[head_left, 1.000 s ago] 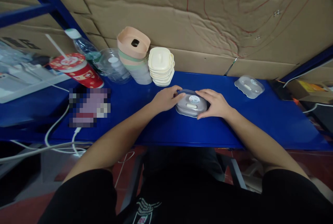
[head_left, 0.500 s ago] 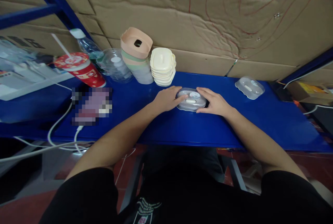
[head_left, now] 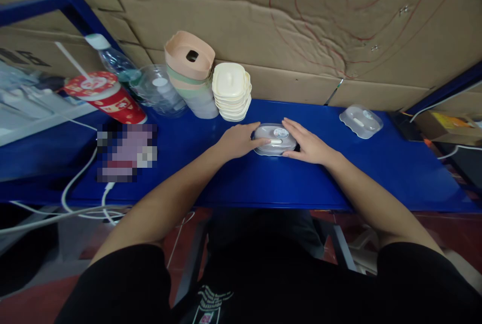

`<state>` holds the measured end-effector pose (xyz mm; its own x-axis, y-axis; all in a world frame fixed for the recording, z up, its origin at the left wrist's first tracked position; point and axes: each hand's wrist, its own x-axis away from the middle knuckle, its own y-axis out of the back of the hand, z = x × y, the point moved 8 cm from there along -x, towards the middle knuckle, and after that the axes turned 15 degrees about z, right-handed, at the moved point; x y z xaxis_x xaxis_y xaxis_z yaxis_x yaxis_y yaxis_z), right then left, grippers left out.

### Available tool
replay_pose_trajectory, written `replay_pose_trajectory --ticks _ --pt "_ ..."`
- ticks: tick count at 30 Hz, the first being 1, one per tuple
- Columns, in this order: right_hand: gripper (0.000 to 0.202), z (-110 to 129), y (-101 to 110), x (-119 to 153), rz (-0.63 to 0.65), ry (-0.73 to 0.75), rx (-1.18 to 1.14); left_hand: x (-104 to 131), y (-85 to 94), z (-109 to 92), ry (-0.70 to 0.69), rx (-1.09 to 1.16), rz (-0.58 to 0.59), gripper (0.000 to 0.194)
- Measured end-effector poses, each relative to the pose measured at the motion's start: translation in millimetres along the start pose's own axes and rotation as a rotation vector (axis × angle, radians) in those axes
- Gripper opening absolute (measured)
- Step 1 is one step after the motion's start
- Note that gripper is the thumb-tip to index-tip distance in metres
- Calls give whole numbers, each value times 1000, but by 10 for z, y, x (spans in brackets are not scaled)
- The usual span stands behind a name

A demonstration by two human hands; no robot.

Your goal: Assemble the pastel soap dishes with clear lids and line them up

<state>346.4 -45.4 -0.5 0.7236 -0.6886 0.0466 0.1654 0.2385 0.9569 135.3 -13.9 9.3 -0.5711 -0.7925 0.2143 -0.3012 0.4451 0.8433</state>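
Note:
A small clear-lidded plastic box (head_left: 271,151) with a round label and a pale raised handle sits on the blue table in front of me. My left hand (head_left: 238,142) grips its left side, the thumb stretched across the lid to the handle. On the opposite side, my right hand (head_left: 306,143) holds the box with its fingers at the far right corner and its thumb low along the near edge. The box lies flat between both hands; its side walls are partly hidden by my fingers.
Behind the box stand a stack of cream lids (head_left: 231,88) and a stack of pink, green and translucent containers (head_left: 190,63). Farther left are clear round lids (head_left: 161,93), a bottle (head_left: 113,58), a red cup (head_left: 113,98) and cables. Another clear lid (head_left: 361,121) lies at right.
The view has shifted slightly. My left thumb has moved down on the lid, onto the pale handle. Both hands stay on the box, which keeps its place on the table.

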Motion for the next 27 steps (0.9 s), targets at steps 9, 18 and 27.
replay_pose_trajectory --ticks 9,18,27 --pt "88 25 1 -25 3 83 20 25 -30 -39 38 -84 40 83" --pt "97 -588 111 74 -139 -246 96 -5 64 80 -62 -96 -89 63" --pt "94 -1238 410 629 -313 -761 190 176 543 250 -97 -33 -475 39"
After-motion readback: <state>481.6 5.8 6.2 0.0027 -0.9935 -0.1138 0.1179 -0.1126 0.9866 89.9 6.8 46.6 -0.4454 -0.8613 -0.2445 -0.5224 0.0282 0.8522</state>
